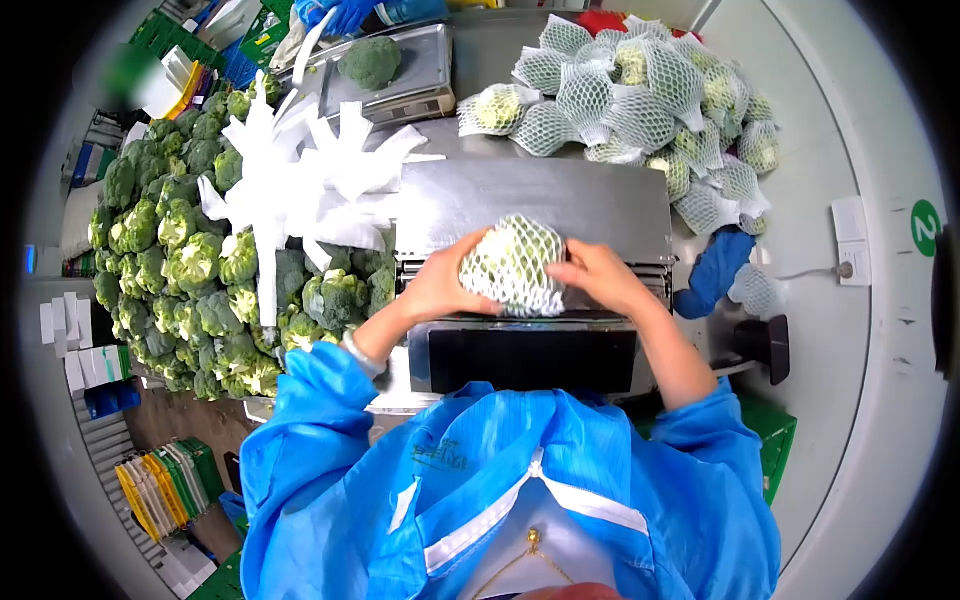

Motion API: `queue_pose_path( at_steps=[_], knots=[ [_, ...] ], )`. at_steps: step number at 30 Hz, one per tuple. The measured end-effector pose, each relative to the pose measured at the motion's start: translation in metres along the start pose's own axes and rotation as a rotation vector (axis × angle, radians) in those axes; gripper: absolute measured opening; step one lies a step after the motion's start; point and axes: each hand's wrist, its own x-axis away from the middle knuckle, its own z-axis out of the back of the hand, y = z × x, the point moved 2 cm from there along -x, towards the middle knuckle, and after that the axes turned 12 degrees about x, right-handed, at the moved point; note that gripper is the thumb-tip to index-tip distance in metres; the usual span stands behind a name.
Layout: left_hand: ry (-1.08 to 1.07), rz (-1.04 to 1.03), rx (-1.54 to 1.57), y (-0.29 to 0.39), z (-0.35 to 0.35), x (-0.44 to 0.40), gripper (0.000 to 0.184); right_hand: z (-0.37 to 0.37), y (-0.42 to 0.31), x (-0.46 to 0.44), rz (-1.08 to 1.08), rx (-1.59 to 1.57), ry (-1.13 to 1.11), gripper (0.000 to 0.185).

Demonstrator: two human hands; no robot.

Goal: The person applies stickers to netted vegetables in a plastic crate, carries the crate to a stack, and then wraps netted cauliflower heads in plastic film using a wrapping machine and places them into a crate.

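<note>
Between my two hands is a broccoli head in a white foam net (515,265), held above the front of a metal machine (535,205). My left hand (445,275) wraps its left side, with some fingers hidden behind it. On the right side, my right hand (600,278) grips it with thumb and fingers. To the left lie white foam net sleeves (290,185), spread in a bright overexposed bunch over a large pile of bare broccoli (190,260). A heap of netted broccoli (640,100) rests at the back right.
A single broccoli head (371,62) sits on a metal scale (420,75) at the back. Blue cloth (715,272) lies right of the machine, near a wall socket (846,270). A dark panel (525,360) fronts the machine. Stacked crates (170,485) stand at lower left.
</note>
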Motion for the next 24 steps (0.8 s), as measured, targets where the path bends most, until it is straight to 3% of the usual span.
queue_pose_path(
  at_steps=[1,3,5,7,8,9,11,13,15,16,17,19,21,23,24],
  knots=[
    [-0.082,0.117,-0.017,0.002,-0.005,0.016,0.098,-0.006,-0.001,0.019,0.05,-0.058,-0.048,0.044],
    [-0.18,0.386,0.387,-0.004,-0.021,0.05,0.092,-0.019,0.001,0.054,0.006,-0.065,-0.21,0.041],
    [-0.252,0.595,0.623,-0.001,-0.034,0.078,0.081,-0.04,-0.003,0.091,-0.03,-0.339,-0.248,0.052],
    [-0.307,0.849,0.723,-0.014,-0.048,0.097,0.077,-0.062,0.011,0.115,-0.006,-0.123,-0.29,0.05],
    [-0.252,0.907,0.78,-0.02,-0.058,0.102,0.077,-0.072,0.016,0.122,-0.091,-0.011,-0.324,0.042],
    [-0.195,0.964,0.834,-0.031,-0.065,0.107,0.078,-0.095,0.03,0.132,-0.22,-0.401,-0.19,0.036],
    [-0.298,0.999,1.158,-0.068,-0.07,0.114,0.078,-0.113,0.051,0.14,-0.29,-0.526,-0.043,0.032],
    [-0.348,0.93,1.233,-0.076,-0.071,0.138,0.07,-0.125,0.061,0.149,-0.284,-0.485,0.098,0.03],
    [-0.228,0.769,0.871,-0.076,-0.077,0.161,0.058,-0.14,0.068,0.159,-0.319,-0.459,0.257,0.031],
    [-0.177,0.679,0.688,-0.076,-0.077,0.165,0.053,-0.146,0.067,0.162,-0.403,-0.599,0.359,0.033],
    [-0.079,0.629,0.73,-0.091,-0.078,0.166,0.046,-0.153,0.077,0.162,-0.334,-0.418,0.57,0.036],
    [0.124,0.53,0.807,-0.137,-0.082,0.174,0.036,-0.167,0.082,0.156,-0.39,-0.394,0.692,0.038],
    [0.348,0.357,0.607,-0.133,-0.084,0.16,0.039,-0.173,0.093,0.151,-0.442,-0.287,0.776,0.04],
    [0.463,0.325,0.315,-0.152,-0.08,0.147,0.036,-0.173,0.103,0.153,-0.44,-0.057,0.885,0.041],
    [0.454,0.186,-0.077,-0.155,-0.078,0.143,0.033,-0.168,0.097,0.155,-0.471,0.041,0.88,0.037]
  ],
)
